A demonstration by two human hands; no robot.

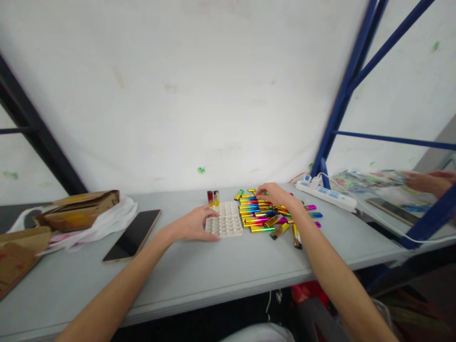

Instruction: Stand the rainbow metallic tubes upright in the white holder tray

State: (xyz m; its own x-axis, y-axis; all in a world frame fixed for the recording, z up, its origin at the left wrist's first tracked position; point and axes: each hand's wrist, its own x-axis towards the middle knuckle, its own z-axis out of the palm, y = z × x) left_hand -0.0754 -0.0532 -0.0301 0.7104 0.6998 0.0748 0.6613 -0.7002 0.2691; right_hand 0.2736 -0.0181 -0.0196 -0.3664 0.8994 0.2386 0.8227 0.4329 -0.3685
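A white tray (228, 221) with rows of round sockets lies on the grey table (199, 270). Two lighters (213, 197) stand upright at its far left corner. My left hand (192, 224) rests on the tray's left edge, fingers curled around it. A heap of shiny multicoloured lighters (265, 216) lies just right of the tray. My right hand (276, 194) reaches over the far side of the heap, fingertips pinched on one lighter there.
A dark phone (132, 236) lies left of the tray. Cardboard boxes (76, 209) and a white plastic bag sit at far left. A white power strip (326, 194) lies at right by a blue rack post (342, 95). Another person's hand (425, 181) shows at far right.
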